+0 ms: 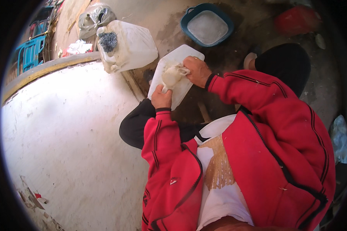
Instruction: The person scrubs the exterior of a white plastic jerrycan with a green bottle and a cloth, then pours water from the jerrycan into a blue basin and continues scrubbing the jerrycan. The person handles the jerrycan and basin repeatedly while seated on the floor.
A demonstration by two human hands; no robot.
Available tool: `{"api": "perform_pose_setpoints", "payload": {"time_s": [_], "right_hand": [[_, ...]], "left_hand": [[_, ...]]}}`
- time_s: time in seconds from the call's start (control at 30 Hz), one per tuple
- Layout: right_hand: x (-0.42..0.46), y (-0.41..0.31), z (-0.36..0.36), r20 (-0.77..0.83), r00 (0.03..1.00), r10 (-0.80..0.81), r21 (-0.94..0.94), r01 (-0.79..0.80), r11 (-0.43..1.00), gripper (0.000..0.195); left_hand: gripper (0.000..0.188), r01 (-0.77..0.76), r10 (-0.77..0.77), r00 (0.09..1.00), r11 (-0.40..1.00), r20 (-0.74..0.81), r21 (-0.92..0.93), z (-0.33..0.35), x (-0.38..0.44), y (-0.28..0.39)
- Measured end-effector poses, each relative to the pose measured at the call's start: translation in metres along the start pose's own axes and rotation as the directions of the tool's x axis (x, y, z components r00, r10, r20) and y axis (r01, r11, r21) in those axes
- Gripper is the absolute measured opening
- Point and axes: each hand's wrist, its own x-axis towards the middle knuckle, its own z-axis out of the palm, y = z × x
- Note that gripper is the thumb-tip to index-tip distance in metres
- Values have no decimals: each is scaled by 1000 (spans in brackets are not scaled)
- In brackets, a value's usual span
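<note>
A translucent white plastic jerrycan (pixel 181 93) stands between my knees, its top stained yellow-brown around a round pale cap or mouth (pixel 171 77). My left hand (pixel 161 98) grips the pale handle on the near side of the top. At the far side, my right hand (pixel 197 71) is closed on a crumpled whitish piece of plastic or cloth (pixel 182 70) against the stained area; my fingers partly hide it. To the left lies a second jerrycan (pixel 137 47), also stained, with a dark speckled scouring pad (pixel 108 42) on it.
A blue basin (pixel 182 24) of foamy water sits on the wet floor ahead. A blurred red container (pixel 297 20) is at the upper right. A low white wall (pixel 69 124) borders my left. Beyond the second jerrycan sits a clear plastic bag (pixel 96 18) with things inside.
</note>
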Motion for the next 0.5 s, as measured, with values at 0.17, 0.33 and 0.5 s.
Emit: {"api": "perform_pose_setpoints", "payload": {"time_s": [0.17,0.33,0.5], "right_hand": [[11,39,9,8,944,330,-66,-329,942,24],[3,-4,8,30,996,86,-11,-86,996,22],[25,14,8,-37,992,119,-16,-120,993,22]], "left_hand": [[27,54,-55,996,998,-65,-21,6,-1,-6],[25,58,-67,994,994,-92,-92,6,-2,-15],[25,63,-66,992,997,-104,-39,9,7,1]]}}
